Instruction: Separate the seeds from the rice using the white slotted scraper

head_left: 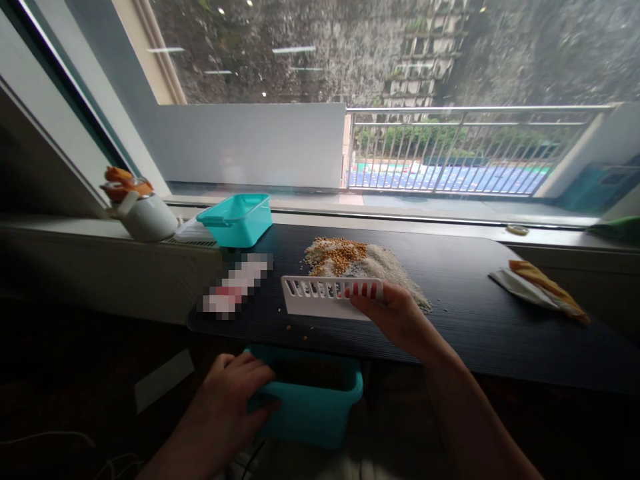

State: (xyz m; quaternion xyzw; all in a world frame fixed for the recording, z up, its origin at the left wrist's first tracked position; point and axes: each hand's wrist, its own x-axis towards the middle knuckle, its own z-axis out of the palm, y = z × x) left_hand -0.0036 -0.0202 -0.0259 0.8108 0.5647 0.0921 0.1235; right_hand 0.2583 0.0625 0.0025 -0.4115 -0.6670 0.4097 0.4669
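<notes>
My right hand (400,317) grips a white slotted plastic panel (320,297) that stands on edge on the dark table (475,313), just in front of a heap of rice and yellow beans (355,261). My left hand (227,400) clasps the left end of a teal plastic bin (313,400), which sits below the table's front edge. A few loose grains lie on the table near the panel.
A second teal bin (237,217) stands at the table's back left. Beside it on the sill is a white kettle-like pot (143,212) with an orange toy on top. A folded cloth (540,287) lies at the right. A blurred-out item (237,283) lies left of the panel.
</notes>
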